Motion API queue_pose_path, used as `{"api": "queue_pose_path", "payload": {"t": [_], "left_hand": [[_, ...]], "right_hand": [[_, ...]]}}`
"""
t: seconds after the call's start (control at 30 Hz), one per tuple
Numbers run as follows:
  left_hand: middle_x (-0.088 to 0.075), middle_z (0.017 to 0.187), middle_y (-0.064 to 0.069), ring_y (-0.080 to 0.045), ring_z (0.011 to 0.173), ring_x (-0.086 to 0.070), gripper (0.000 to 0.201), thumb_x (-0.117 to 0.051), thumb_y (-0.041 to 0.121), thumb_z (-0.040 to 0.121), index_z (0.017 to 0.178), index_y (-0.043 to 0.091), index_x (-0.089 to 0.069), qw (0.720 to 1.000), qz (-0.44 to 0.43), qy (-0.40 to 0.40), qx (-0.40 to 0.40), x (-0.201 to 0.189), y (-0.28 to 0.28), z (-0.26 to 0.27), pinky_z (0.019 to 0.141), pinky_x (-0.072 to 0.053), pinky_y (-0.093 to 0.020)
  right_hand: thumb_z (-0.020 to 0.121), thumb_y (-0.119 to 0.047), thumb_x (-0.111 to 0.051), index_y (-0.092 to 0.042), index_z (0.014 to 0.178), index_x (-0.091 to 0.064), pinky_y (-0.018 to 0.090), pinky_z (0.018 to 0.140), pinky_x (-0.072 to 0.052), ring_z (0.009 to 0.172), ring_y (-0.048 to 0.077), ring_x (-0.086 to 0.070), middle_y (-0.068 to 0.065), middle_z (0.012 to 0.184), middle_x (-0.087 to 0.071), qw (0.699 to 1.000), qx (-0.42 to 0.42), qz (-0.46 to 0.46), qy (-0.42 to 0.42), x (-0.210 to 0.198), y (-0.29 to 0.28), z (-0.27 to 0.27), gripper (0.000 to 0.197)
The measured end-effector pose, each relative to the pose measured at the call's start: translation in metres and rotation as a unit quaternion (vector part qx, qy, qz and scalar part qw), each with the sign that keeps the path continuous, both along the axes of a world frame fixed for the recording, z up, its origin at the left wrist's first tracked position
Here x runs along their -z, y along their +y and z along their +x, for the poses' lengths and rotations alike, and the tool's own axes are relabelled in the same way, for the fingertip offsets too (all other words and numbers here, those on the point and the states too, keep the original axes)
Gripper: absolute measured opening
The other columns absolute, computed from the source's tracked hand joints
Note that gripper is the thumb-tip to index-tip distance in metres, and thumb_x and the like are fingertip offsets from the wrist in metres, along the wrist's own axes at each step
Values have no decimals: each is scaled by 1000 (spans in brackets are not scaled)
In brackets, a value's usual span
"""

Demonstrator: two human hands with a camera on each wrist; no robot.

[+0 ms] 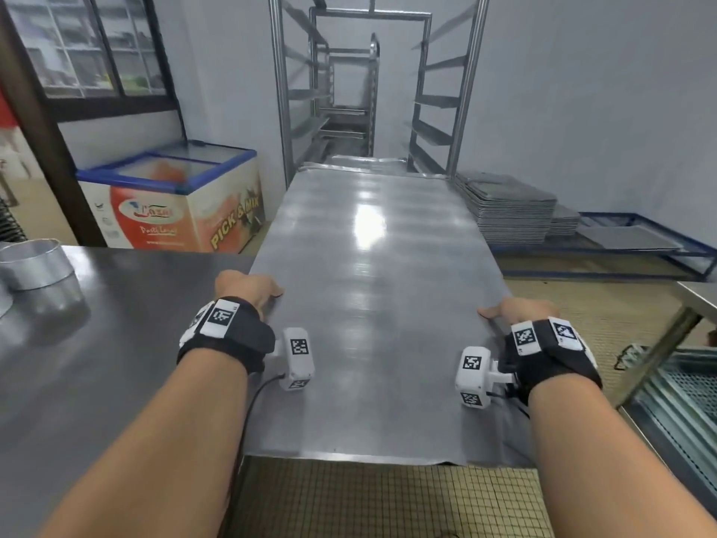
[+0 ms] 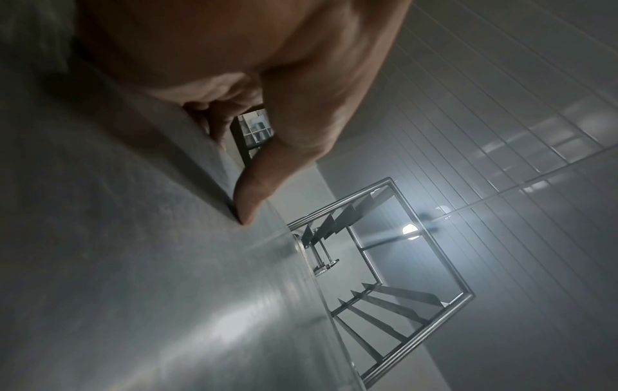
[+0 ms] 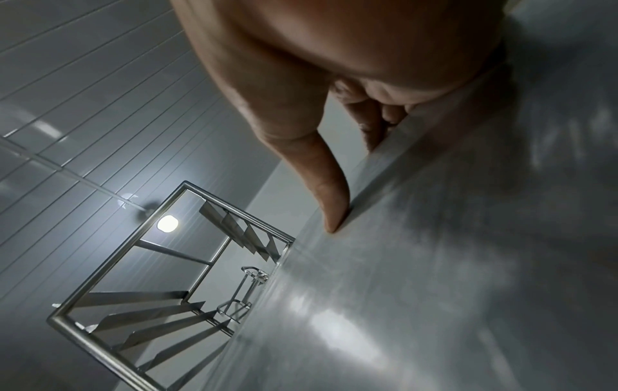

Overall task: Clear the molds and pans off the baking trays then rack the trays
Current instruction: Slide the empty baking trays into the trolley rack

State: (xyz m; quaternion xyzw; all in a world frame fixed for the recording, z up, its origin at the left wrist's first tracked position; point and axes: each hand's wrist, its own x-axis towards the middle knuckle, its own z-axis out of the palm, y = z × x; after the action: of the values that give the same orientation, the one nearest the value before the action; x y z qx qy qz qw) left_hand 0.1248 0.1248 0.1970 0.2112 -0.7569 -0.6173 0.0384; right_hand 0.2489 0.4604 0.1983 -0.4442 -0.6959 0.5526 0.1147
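Observation:
A large bare metal baking tray [image 1: 372,289] is held level in front of me, its far end pointing at the tall steel rack [image 1: 372,91]. My left hand [image 1: 248,289] grips the tray's left edge, thumb on top [image 2: 249,203] and fingers curled beneath. My right hand [image 1: 516,310] grips the right edge the same way, thumb [image 3: 332,209] pressed on the rim. The tray [image 2: 133,264] [image 3: 434,264] carries nothing. The rack [image 2: 384,264] [image 3: 160,291] has angled side runners. Another tray [image 1: 368,161] lies low in the rack ahead.
A steel table [image 1: 116,324] stands at my left with round metal pans [image 1: 35,262] on its far left. A chest freezer [image 1: 174,196] sits by the window. Stacked trays [image 1: 508,207] rest on a low blue frame [image 1: 628,246] to the right. A second table's corner [image 1: 694,300] is at right.

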Motion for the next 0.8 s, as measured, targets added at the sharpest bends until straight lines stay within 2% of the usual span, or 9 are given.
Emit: {"api": "queue_pose_path", "payload": {"t": [0.07,0.2,0.3,0.4,0.47,0.57,0.63,0.7,0.8], "left_hand": [[-62,102,-18,-34,92,-64,47,-82,-1,73,111,-10,-57,1000,-3,4,1,-3,13,-26,80,-52,-42],[-65,101,-20,-36,87,-65,51,-85,1,69,111,-8,-58,1000,-13,-8,-3,-11,36,-73,77,-56,-47],[-69,101,-24,-38,86,-69,59,-87,1,61,113,-11,-61,1000,-13,-15,-19,-9,48,-107,80,-56,-60],[-66,107,-20,-34,92,-64,62,-86,0,66,120,-12,-58,999,-23,-27,-22,-11,57,-135,89,-55,-51],[-64,110,-18,-34,97,-62,64,-86,2,70,125,-12,-55,999,-33,-40,-14,-11,60,-150,90,-53,-44],[-65,118,-22,-37,105,-63,65,-85,4,72,127,-12,-54,998,-26,-49,-16,-6,65,-176,87,-53,-42],[-67,103,-22,-32,86,-65,52,-81,-3,76,121,-11,-56,998,-10,-54,-9,-4,69,-192,64,-59,-33],[-63,93,-17,-24,64,-56,42,-70,-13,82,121,-10,-55,998,16,-54,-7,-2,75,-209,30,-44,-22],[-58,108,-20,-22,58,-49,49,-64,-18,85,131,-11,-50,999,26,-43,-9,-3,82,-237,22,-35,-20]], "right_hand": [[76,-11,-83,1,80,-56,29,64,-43,96,27,-63,16,120,-66,1000,13,2,-10,-8,11,-24,30],[75,-10,-84,3,93,-62,31,78,-43,109,29,-63,18,122,-65,1000,0,16,-13,-18,35,-73,31],[78,-6,-80,4,77,-57,33,80,-52,109,30,-63,19,117,-66,999,-32,33,-22,-20,49,-107,25],[79,-8,-79,5,111,-62,26,59,-43,100,29,-64,13,111,-66,998,-50,32,-20,-20,61,-141,39],[78,-10,-81,6,122,-58,29,68,-42,96,28,-63,17,113,-66,998,-41,39,-35,-19,68,-161,52],[80,-8,-79,9,130,-50,30,73,-42,109,31,-64,20,122,-64,997,-32,45,-51,-18,78,-191,60],[82,-6,-76,11,130,-49,30,74,-43,112,31,-62,20,123,-63,995,-43,57,-72,-18,84,-210,57],[84,-6,-73,11,128,-51,30,74,-42,113,31,-62,20,122,-63,993,-56,70,-82,-17,87,-225,51],[84,-11,-69,3,127,-59,31,74,-44,118,33,-59,19,128,-61,986,-83,121,-78,-12,94,-251,46]]}}
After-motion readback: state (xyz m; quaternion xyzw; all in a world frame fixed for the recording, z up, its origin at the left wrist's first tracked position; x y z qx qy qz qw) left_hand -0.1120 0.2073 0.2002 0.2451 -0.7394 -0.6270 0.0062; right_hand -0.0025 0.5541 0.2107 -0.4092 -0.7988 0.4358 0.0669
